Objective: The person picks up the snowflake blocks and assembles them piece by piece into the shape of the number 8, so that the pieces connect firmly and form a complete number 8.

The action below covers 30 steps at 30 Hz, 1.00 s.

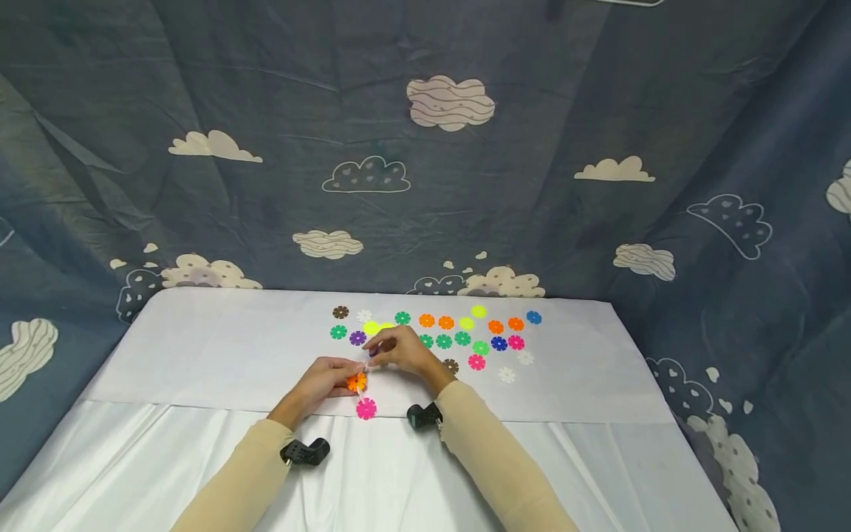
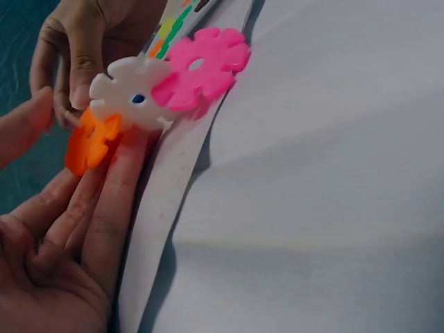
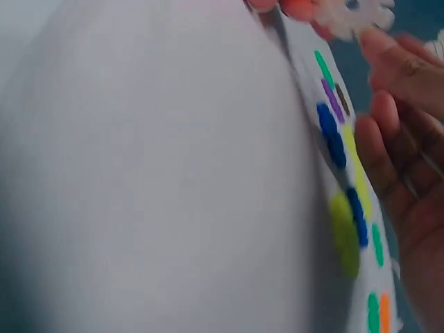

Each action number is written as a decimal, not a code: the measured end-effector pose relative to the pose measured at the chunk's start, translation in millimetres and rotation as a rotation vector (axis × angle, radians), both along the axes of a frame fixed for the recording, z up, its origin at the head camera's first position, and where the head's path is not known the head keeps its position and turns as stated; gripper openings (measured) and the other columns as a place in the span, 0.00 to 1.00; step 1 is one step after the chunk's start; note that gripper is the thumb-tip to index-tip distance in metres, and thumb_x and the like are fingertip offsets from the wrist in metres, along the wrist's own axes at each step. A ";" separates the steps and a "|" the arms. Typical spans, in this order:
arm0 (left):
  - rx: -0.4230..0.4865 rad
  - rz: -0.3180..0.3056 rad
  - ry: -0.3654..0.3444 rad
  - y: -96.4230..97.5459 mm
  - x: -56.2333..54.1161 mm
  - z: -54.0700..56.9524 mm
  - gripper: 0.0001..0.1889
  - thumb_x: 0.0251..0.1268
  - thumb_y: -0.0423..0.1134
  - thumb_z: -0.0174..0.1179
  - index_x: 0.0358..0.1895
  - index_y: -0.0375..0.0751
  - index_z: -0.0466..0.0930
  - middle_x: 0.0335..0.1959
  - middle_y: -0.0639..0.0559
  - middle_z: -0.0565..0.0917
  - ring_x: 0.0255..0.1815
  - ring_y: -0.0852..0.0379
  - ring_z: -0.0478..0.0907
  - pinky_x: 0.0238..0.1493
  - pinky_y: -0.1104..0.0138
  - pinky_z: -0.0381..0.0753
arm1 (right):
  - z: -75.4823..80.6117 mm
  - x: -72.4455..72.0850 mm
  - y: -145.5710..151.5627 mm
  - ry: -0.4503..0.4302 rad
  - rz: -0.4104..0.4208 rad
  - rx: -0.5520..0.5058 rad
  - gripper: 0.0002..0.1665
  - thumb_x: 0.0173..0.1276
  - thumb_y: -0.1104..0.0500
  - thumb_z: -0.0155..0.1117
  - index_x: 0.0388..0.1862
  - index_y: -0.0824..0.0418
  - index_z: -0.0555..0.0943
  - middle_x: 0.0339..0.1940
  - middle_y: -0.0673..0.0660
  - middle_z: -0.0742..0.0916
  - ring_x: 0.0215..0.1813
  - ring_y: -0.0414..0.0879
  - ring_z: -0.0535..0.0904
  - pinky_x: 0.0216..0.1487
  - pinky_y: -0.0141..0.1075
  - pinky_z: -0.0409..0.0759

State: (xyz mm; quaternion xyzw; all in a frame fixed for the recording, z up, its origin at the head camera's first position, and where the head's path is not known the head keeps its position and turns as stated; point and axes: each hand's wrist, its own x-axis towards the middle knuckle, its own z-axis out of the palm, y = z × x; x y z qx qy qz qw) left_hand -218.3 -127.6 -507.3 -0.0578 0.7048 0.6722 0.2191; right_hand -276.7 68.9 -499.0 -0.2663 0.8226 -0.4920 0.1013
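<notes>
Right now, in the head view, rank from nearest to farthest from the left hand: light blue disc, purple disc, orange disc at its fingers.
1. Orange disc: touching the left hand, right side.
2. Purple disc: beyond, slightly right.
3. Light blue disc: far right end.

A long white surface [image 1: 199, 347] carries the things, with creased white cloth [image 1: 372, 480] along its near side. Small flower-shaped discs [image 1: 462, 338] lie spread over its middle, toward the far edge. A brown disc [image 1: 340, 312] and a white disc [image 1: 363, 315] are at the left end; a blue disc [image 1: 534, 317] sits at the far right, beside two orange discs [image 1: 515, 324]. A purple disc [image 1: 357, 338] lies nearer than the white one. Closer to the near edge are a second brown disc [image 1: 452, 365], a pink disc [image 1: 476, 362] and another white disc [image 1: 507, 375].
</notes>
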 end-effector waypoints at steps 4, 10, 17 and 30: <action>-0.071 0.072 -0.010 2.9 5.9 1.7 0.24 0.70 0.44 0.58 0.58 0.26 0.75 0.45 0.43 0.80 0.40 0.56 0.78 0.43 0.67 0.84 | -5.3 1.6 4.7 0.026 -0.194 0.126 0.12 0.57 0.62 0.74 0.41 0.62 0.87 0.28 0.51 0.83 0.29 0.40 0.73 0.31 0.28 0.74; -0.074 0.130 0.005 3.2 12.2 3.6 0.23 0.74 0.44 0.51 0.62 0.30 0.72 0.59 0.37 0.76 0.50 0.52 0.77 0.50 0.65 0.82 | -4.3 0.9 -5.9 0.044 -0.226 0.339 0.16 0.59 0.55 0.74 0.44 0.61 0.86 0.30 0.49 0.81 0.34 0.42 0.73 0.36 0.31 0.73; -0.001 0.100 0.054 4.7 14.4 1.2 0.23 0.74 0.40 0.51 0.63 0.25 0.69 0.61 0.34 0.74 0.48 0.57 0.77 0.52 0.65 0.81 | 2.7 1.5 -13.7 0.039 -0.206 0.433 0.12 0.58 0.61 0.74 0.40 0.60 0.82 0.34 0.51 0.81 0.39 0.43 0.75 0.46 0.35 0.76; -0.015 0.074 0.118 4.3 13.7 -7.4 0.20 0.72 0.34 0.54 0.60 0.20 0.70 0.55 0.32 0.78 0.45 0.59 0.79 0.51 0.66 0.81 | -0.7 9.7 -12.1 -0.255 -0.239 -0.256 0.11 0.64 0.69 0.65 0.45 0.73 0.82 0.27 0.64 0.87 0.20 0.44 0.79 0.22 0.32 0.79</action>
